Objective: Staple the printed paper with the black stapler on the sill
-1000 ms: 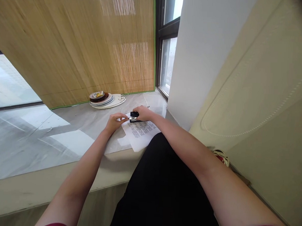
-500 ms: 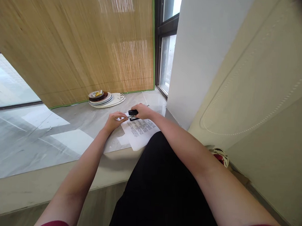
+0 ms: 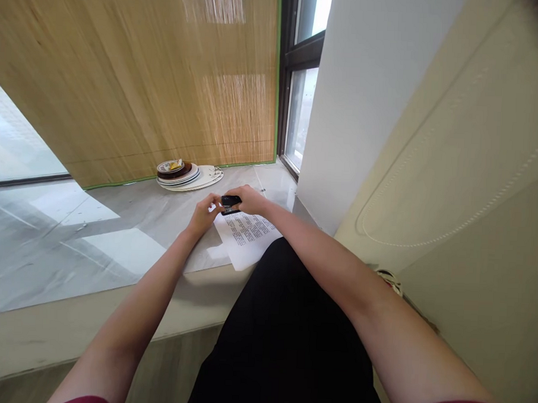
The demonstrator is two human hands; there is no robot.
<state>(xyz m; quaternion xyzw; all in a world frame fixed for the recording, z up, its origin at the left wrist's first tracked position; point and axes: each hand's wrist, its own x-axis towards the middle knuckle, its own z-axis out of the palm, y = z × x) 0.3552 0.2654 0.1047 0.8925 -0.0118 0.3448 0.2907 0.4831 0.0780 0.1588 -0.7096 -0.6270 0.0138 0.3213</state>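
A black stapler [image 3: 230, 204] is held over the top edge of a printed white sheet [image 3: 249, 239] on the marble ledge. My right hand [image 3: 250, 200] is wrapped round its right end. At its left end are the bent fingers of my left hand [image 3: 205, 215], thumb and fingertips close together against the stapler. Whether they also pinch a corner of the paper is too small to tell. The near edge of the sheet reaches the front edge of the ledge, beside my black-clothed knee.
Stacked plates [image 3: 181, 175] stand on the marble ledge [image 3: 130, 213] at the foot of a bamboo blind [image 3: 167, 84]. A grey wall [image 3: 363, 81] rises on the right, with a beaded cord [image 3: 410, 245] beyond it. A woven item [image 3: 389, 281] lies low at right.
The stapler has moved slightly left in my right hand, and its jaws look closer together. The fingers of my left hand have drawn in against its end.
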